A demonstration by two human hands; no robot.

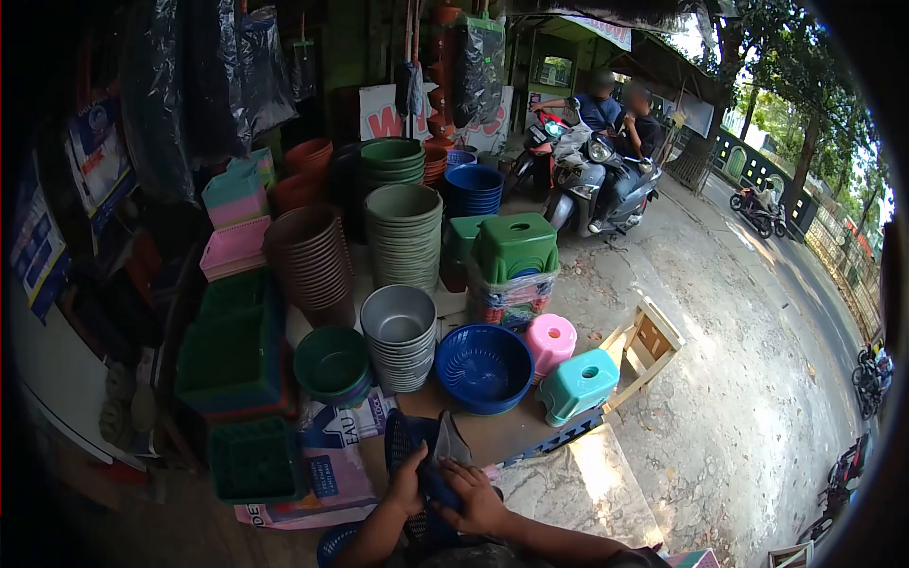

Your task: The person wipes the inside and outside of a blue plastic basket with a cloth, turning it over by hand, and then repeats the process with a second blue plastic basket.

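Close to my body, my left hand (408,486) grips the side of a dark blue perforated plastic basket (401,437), held tilted on edge. My right hand (471,496) is closed over a grey-blue piece that looks like a cloth (451,443), pressed against the basket's inner side. My fingers hide part of both. Just beyond them sits a round blue basin (485,369), beside a stack of grey buckets (399,327) and a dark green basin (331,364). Another blue basket (333,541) shows below my left forearm.
Stacked green pots (404,222), brown pots (308,256) and green crates (232,350) stand ahead and left. Pink (550,343) and turquoise stools (579,386) are at the right, near a wooden frame (649,346). Two people sit by parked motorbikes (587,180) beyond.
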